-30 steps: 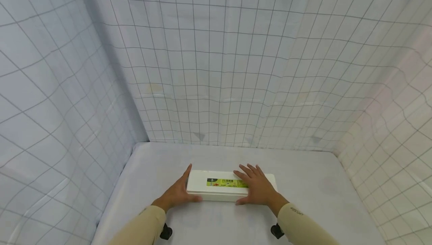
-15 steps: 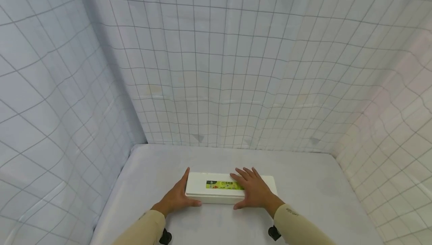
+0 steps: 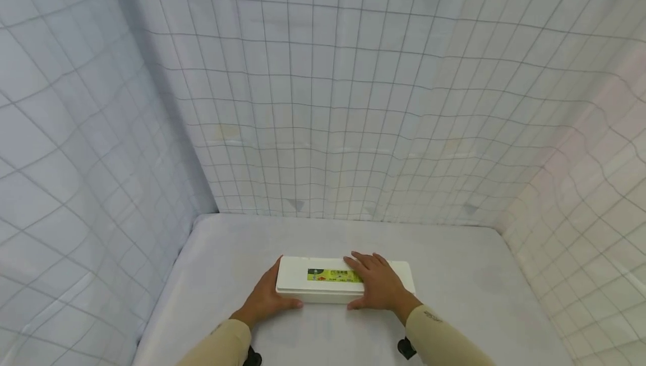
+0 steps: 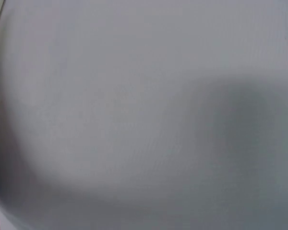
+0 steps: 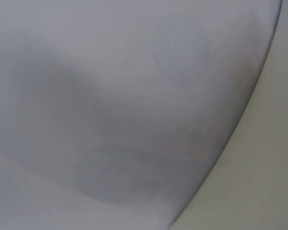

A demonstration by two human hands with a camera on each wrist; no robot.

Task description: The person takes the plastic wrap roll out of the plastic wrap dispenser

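A long white cling film box [image 3: 295, 273] with a green and yellow label [image 3: 333, 276] lies crosswise on the white-covered table in the head view. My left hand [image 3: 266, 294] grips its left end, the thumb along the front side and the fingers round the end toward the back. Over the right part of the box lies my right hand [image 3: 378, 283]; its fingers cross the lid to the back edge and its thumb is at the front side. The right hand hides part of the label and lid.
White cloth [image 3: 323, 335] covers the table. White gridded curtains [image 3: 328, 102] rise behind and on both sides. A black wrist device [image 3: 406, 348] shows under the right sleeve. The wrist views show mostly shadowed cloth [image 4: 134, 96], with a pale surface [image 5: 259, 167] at the right wrist view's right.
The fingers of both hands have drawn in closer against the box. The box shows only a slight shift in the head view.
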